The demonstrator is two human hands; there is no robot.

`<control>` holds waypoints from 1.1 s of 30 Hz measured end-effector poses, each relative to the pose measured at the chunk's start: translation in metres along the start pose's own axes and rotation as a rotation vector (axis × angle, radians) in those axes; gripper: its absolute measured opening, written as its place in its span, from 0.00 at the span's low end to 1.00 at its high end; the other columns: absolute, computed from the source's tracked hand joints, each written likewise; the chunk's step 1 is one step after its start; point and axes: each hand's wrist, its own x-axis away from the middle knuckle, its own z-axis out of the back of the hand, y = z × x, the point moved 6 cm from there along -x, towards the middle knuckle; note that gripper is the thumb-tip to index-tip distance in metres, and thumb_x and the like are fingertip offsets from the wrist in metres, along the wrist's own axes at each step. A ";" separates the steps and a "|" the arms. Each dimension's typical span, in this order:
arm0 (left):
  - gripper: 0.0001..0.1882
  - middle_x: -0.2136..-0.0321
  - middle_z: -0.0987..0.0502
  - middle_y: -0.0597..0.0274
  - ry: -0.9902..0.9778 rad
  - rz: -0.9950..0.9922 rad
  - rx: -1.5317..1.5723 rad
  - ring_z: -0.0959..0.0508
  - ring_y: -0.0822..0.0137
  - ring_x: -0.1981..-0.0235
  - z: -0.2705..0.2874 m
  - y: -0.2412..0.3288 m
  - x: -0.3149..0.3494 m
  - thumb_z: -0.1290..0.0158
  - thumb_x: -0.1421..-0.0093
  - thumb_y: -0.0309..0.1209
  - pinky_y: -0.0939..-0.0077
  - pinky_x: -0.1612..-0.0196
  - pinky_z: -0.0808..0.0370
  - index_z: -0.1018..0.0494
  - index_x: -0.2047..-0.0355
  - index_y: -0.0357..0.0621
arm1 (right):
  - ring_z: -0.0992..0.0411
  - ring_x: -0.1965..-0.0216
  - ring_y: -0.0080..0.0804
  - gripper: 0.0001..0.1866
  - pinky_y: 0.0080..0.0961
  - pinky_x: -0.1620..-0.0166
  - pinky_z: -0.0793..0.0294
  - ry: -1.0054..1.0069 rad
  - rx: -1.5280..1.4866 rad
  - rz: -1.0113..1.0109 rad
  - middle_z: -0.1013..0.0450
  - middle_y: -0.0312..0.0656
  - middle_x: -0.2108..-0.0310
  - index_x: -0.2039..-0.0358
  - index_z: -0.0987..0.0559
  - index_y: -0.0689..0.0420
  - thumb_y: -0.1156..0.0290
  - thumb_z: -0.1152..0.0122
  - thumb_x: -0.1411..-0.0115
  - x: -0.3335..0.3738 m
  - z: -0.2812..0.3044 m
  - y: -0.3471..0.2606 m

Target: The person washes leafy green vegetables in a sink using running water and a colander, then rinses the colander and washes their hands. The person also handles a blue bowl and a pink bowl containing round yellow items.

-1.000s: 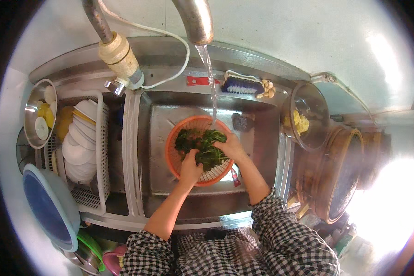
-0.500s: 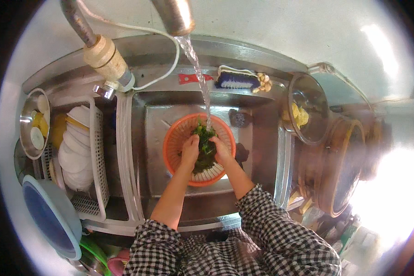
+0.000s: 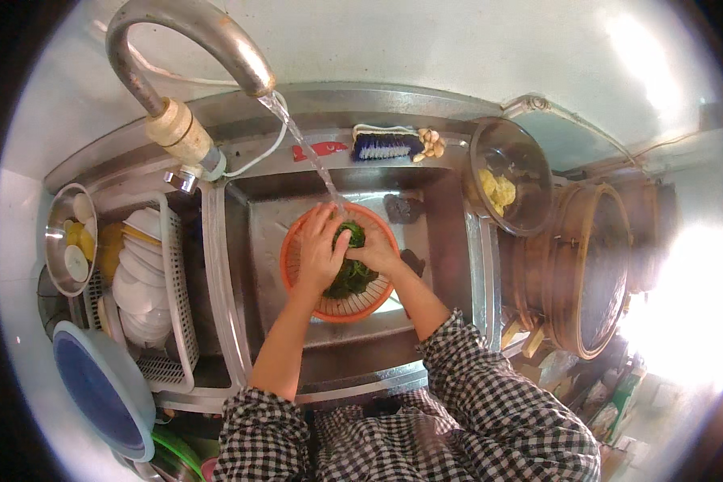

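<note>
Dark leafy greens [image 3: 355, 279] lie in an orange plastic colander [image 3: 288, 277] with a pale slatted inside, standing in the steel sink. My left hand [image 3: 323, 249] cups a clump of them from the left, its fingers stretched toward the far rim and its thumb against the leaves. From the right, my right hand [image 3: 375, 254] is curled round the same clump, its fingertips partly hidden by the leaves. Water [image 3: 307, 153] runs from the curved metal tap [image 3: 249, 66] into the far side of the colander, close to my left fingertips.
A dark scouring pad [image 3: 402, 209] lies in the sink [image 3: 329, 337]. Behind it are a red-handled tool [image 3: 320, 150], a blue brush [image 3: 384, 145] and garlic [image 3: 430, 143]. A dish rack [image 3: 177, 281] and blue basin [image 3: 104, 386] stand left; a bowl [image 3: 530, 173] and steamers [image 3: 590, 273] right.
My left hand has shifted up toward the far rim, its fingers stretched over the greens. The right hand has moved inward against the clump. The view has tilted, showing more of the tap.
</note>
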 end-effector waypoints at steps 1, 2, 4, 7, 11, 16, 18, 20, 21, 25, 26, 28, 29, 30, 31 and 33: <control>0.21 0.46 0.30 0.46 -0.056 -0.066 -0.088 0.34 0.48 0.41 -0.002 0.006 -0.006 0.58 0.31 0.40 0.61 0.39 0.40 0.31 0.47 0.37 | 0.32 0.47 0.30 0.40 0.25 0.44 0.33 0.018 0.088 0.054 0.30 0.40 0.48 0.40 0.34 0.58 0.80 0.38 0.58 -0.004 0.000 -0.011; 0.22 0.45 0.31 0.46 -0.078 0.075 0.086 0.35 0.47 0.40 -0.003 0.001 -0.011 0.58 0.31 0.41 0.61 0.38 0.40 0.31 0.47 0.37 | 0.31 0.48 0.30 0.40 0.25 0.45 0.33 0.012 -0.041 0.015 0.30 0.39 0.49 0.40 0.34 0.58 0.79 0.37 0.58 -0.006 0.002 -0.015; 0.23 0.42 0.33 0.46 -0.106 0.399 0.445 0.38 0.45 0.38 -0.009 -0.008 -0.010 0.60 0.31 0.43 0.62 0.38 0.40 0.31 0.46 0.37 | 0.30 0.50 0.30 0.39 0.24 0.46 0.31 -0.021 -0.295 -0.211 0.29 0.39 0.51 0.40 0.33 0.58 0.77 0.37 0.57 -0.007 0.002 -0.013; 0.29 0.42 0.34 0.50 -0.064 0.558 0.690 0.35 0.53 0.40 -0.018 -0.001 0.003 0.60 0.31 0.47 0.66 0.38 0.41 0.40 0.39 0.38 | 0.28 0.57 0.30 0.28 0.27 0.53 0.28 0.027 -0.534 -0.236 0.27 0.38 0.58 0.47 0.30 0.59 0.74 0.41 0.52 -0.008 0.002 -0.020; 0.32 0.45 0.34 0.52 0.025 0.446 0.845 0.34 0.60 0.43 -0.026 0.016 0.009 0.54 0.33 0.45 0.69 0.40 0.39 0.48 0.36 0.38 | 0.30 0.64 0.28 0.16 0.26 0.58 0.29 0.130 -0.825 -0.393 0.28 0.37 0.64 0.58 0.26 0.60 0.73 0.44 0.49 -0.011 -0.009 -0.015; 0.30 0.49 0.29 0.49 0.142 0.615 0.694 0.29 0.57 0.47 -0.025 0.005 0.012 0.52 0.34 0.40 0.67 0.44 0.34 0.45 0.40 0.32 | 0.31 0.64 0.27 0.11 0.26 0.57 0.30 0.253 -1.031 -0.442 0.28 0.36 0.66 0.64 0.27 0.59 0.67 0.41 0.45 -0.008 -0.022 -0.025; 0.27 0.56 0.25 0.46 0.236 0.636 0.585 0.25 0.57 0.52 -0.015 0.000 0.012 0.53 0.33 0.44 0.65 0.48 0.31 0.38 0.46 0.29 | 0.30 0.55 0.29 0.22 0.27 0.49 0.33 0.215 -0.803 -0.351 0.27 0.37 0.58 0.55 0.26 0.59 0.57 0.38 0.44 -0.001 -0.022 -0.037; 0.28 0.59 0.24 0.47 0.248 0.765 0.471 0.24 0.58 0.55 -0.011 -0.010 0.015 0.55 0.33 0.48 0.65 0.50 0.31 0.34 0.50 0.28 | 0.31 0.51 0.30 0.29 0.28 0.46 0.35 0.119 -0.548 -0.197 0.28 0.38 0.52 0.50 0.26 0.59 0.51 0.36 0.46 0.008 -0.025 -0.053; 0.31 0.61 0.23 0.49 0.259 0.783 0.580 0.24 0.59 0.59 -0.012 -0.012 0.015 0.59 0.33 0.54 0.64 0.53 0.30 0.32 0.53 0.30 | 0.30 0.52 0.29 0.33 0.28 0.47 0.33 0.120 -0.370 -0.251 0.26 0.38 0.53 0.48 0.28 0.60 0.49 0.34 0.47 0.011 -0.027 -0.052; 0.36 0.57 0.24 0.51 0.036 0.786 0.706 0.25 0.60 0.55 -0.019 -0.007 0.014 0.64 0.33 0.60 0.65 0.50 0.31 0.32 0.50 0.34 | 0.27 0.54 0.30 0.32 0.28 0.49 0.30 0.208 -0.492 -0.214 0.25 0.39 0.55 0.48 0.27 0.60 0.57 0.28 0.50 0.013 -0.029 -0.053; 0.38 0.54 0.26 0.51 0.036 0.761 0.728 0.27 0.60 0.52 -0.017 -0.005 0.014 0.66 0.34 0.61 0.66 0.48 0.32 0.33 0.47 0.35 | 0.29 0.51 0.30 0.32 0.29 0.47 0.32 0.230 -0.488 -0.234 0.27 0.38 0.53 0.47 0.28 0.60 0.59 0.29 0.49 0.011 -0.028 -0.050; 0.42 0.46 0.31 0.51 -0.010 0.843 0.853 0.32 0.61 0.45 -0.016 -0.001 0.019 0.71 0.35 0.64 0.68 0.42 0.37 0.37 0.41 0.36 | 0.33 0.46 0.31 0.33 0.32 0.43 0.35 0.198 -0.521 -0.363 0.29 0.38 0.49 0.43 0.30 0.58 0.62 0.30 0.47 0.011 -0.029 -0.040; 0.45 0.41 0.35 0.52 -0.070 0.929 0.945 0.35 0.61 0.41 -0.018 0.001 0.023 0.74 0.35 0.66 0.69 0.38 0.40 0.40 0.37 0.37 | 0.33 0.46 0.31 0.32 0.32 0.43 0.35 0.167 -0.575 -0.355 0.29 0.38 0.49 0.43 0.31 0.58 0.63 0.30 0.47 0.010 -0.030 -0.039; 0.45 0.41 0.35 0.53 -0.076 1.009 1.018 0.35 0.61 0.41 -0.018 0.001 0.028 0.74 0.35 0.66 0.70 0.38 0.41 0.41 0.37 0.38 | 0.32 0.46 0.31 0.32 0.32 0.44 0.34 0.133 -0.642 -0.363 0.29 0.38 0.49 0.43 0.31 0.57 0.65 0.30 0.47 0.011 -0.031 -0.037; 0.45 0.41 0.35 0.54 -0.081 1.088 1.094 0.35 0.61 0.41 -0.019 0.002 0.032 0.74 0.35 0.66 0.70 0.38 0.41 0.41 0.37 0.38 | 0.32 0.47 0.31 0.32 0.32 0.44 0.34 0.133 -0.727 -0.397 0.29 0.38 0.49 0.42 0.31 0.57 0.66 0.30 0.47 0.013 -0.033 -0.033; 0.46 0.41 0.36 0.56 -0.078 1.158 1.199 0.37 0.61 0.39 -0.020 0.001 0.038 0.73 0.37 0.68 0.70 0.38 0.42 0.41 0.36 0.40 | 0.28 0.52 0.31 0.32 0.29 0.50 0.30 0.102 -0.686 -0.357 0.26 0.39 0.53 0.45 0.29 0.57 0.62 0.28 0.49 0.016 -0.036 -0.031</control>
